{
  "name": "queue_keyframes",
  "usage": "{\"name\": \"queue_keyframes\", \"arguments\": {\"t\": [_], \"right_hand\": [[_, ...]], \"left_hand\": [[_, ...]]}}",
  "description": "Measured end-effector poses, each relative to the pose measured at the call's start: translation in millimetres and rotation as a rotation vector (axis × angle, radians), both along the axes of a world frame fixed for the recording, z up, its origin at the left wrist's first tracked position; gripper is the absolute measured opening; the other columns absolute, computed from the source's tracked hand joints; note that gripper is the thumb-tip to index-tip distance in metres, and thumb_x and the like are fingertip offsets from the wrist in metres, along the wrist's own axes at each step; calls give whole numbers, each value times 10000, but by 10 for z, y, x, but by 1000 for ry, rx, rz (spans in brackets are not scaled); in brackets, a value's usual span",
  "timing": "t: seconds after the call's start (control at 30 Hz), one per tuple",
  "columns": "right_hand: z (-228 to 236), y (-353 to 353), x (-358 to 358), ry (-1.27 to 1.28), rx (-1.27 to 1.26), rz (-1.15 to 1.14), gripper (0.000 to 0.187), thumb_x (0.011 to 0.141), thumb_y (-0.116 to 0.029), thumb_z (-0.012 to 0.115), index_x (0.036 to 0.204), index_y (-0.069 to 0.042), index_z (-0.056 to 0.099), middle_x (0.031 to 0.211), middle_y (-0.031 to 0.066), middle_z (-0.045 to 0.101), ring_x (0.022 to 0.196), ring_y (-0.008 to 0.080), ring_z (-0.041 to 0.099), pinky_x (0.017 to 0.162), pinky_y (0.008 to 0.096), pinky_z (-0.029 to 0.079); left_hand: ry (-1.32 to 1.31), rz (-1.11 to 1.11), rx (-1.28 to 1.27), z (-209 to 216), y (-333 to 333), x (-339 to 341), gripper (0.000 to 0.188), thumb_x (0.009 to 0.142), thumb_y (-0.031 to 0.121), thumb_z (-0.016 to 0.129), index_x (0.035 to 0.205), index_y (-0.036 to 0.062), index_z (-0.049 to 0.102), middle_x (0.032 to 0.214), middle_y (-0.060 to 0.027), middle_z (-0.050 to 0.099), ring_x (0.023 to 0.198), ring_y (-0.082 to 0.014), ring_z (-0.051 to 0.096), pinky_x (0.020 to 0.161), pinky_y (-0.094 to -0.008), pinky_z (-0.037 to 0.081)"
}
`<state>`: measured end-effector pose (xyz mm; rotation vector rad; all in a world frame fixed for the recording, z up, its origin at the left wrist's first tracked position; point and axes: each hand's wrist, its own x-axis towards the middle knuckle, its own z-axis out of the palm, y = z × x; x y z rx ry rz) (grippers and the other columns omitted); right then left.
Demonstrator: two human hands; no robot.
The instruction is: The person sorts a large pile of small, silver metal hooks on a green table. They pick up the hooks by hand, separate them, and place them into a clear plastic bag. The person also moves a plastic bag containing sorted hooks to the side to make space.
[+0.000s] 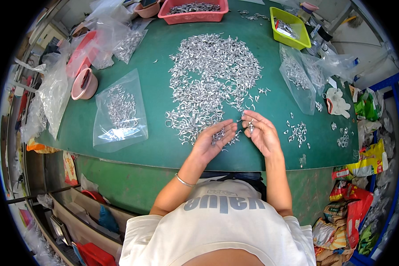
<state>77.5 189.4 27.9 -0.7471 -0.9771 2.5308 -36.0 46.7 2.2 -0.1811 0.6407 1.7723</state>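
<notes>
A broad heap of small curved silvery metal pieces (pixel 208 75) covers the middle of the green table (pixel 159 146). At its near edge my left hand (pixel 212 139) is held half cupped, fingers stretched toward the right. A few pieces show between its thumb and fingers; whether they rest in the palm or on the table I cannot tell. Close beside it, my right hand (pixel 264 136) is closed, pinching a small silvery metal piece (pixel 251 126) at the fingertips. To the right of that hand lies a small loose group of metal pieces (pixel 298 133).
A clear bag of pieces (pixel 122 106) lies left; another bag (pixel 297 75) lies right, near a white glove (pixel 337 103). Farther back stand a red tray (pixel 193 17), a yellow-green basket (pixel 292 40) and a pink bowl (pixel 85 86). Another small group (pixel 343 138) lies near the right edge.
</notes>
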Motion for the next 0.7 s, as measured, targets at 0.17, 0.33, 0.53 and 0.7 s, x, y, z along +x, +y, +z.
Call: {"name": "queue_keyframes", "arguments": {"t": [0.17, 0.33, 0.53, 0.7], "right_hand": [[-76, 15, 5, 98, -315, -7, 308, 909, -151, 478, 1123, 68, 514, 818, 68, 545, 646, 145, 479, 592, 274, 403], [-302, 44, 26, -374, 612, -25, 198, 810, -125, 633, 949, 15, 625, 572, 3, 471, 512, 134, 438, 480, 303, 354], [-348, -77, -158, -539, 1470, -55, 166, 720, -92, 695, 880, -65, 660, 514, 64, 371, 449, 137, 349, 453, 303, 319], [-103, -112, -128, -236, 887, 127, 80, 780, -70, 656, 838, -16, 652, 534, -58, 333, 497, 47, 287, 454, 230, 254]], "left_hand": [[-21, -4, 15, -43, 8, 4, 339, 902, 84, 479, 1178, -112, 473, 1124, -193, 550, 1038, -246, 566, 912, -341, 484], [-55, 37, -1, -96, -38, -10, 342, 891, 84, 501, 1180, -98, 482, 1020, -152, 575, 956, -221, 581, 874, -320, 499], [-60, 42, 56, -158, -52, -28, 324, 888, 81, 507, 1164, -88, 503, 986, -137, 581, 913, -208, 586, 849, -311, 507], [-27, 39, -33, 71, -15, 13, 321, 892, 99, 514, 1159, -79, 509, 1025, -143, 587, 892, -206, 599, 832, -313, 513]]}}
